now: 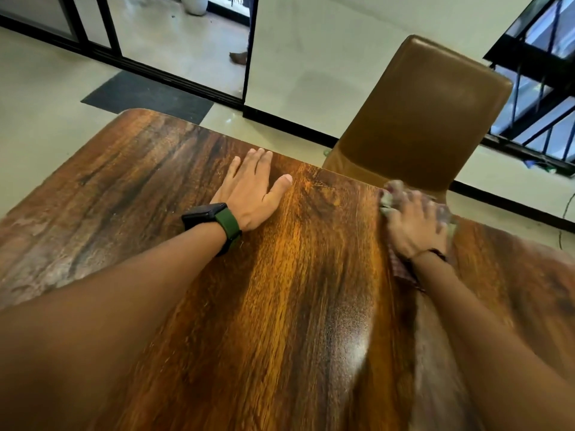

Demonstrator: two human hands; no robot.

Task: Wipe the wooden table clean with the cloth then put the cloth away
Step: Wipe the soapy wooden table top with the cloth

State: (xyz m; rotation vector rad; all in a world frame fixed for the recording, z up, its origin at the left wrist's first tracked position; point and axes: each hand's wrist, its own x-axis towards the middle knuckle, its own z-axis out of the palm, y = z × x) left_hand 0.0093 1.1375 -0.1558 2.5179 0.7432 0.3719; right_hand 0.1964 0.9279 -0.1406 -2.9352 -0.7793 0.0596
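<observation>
One crumpled pale cloth with a reddish checked corner (pixel 401 269) is in use at the right of the frame, bunched under the right hand (pixel 413 222) and pressed onto the dark glossy wooden counter (pixel 280 306) close to its far edge. The right hand's grip is closed over the cloth, fingers curled across the top of the bundle; hand and cloth are blurred, which I read as a wiping stroke under way. The left hand (pixel 252 191) lies flat at centre frame, fingers straight and together, palm on the wood, holding nothing; a black watch on a green strap (pixel 214 222) sits at that wrist.

Progress, as a judgement: wiping is in hand, not finished. A dull, smeared band runs down the lower right of the counter below the right forearm, and a cloudy patch shows at the left edge; whether either is residue, damp or glare cannot be told. The centre looks glossy. Putting the cloth away is not yet begun.

Beyond the counter stands a brown leather-look chair (pixel 429 113) at upper right, just behind the cloth. A dark floor mat (pixel 146 96) lies at upper left before black-framed sliding doors (pixel 174 35).
</observation>
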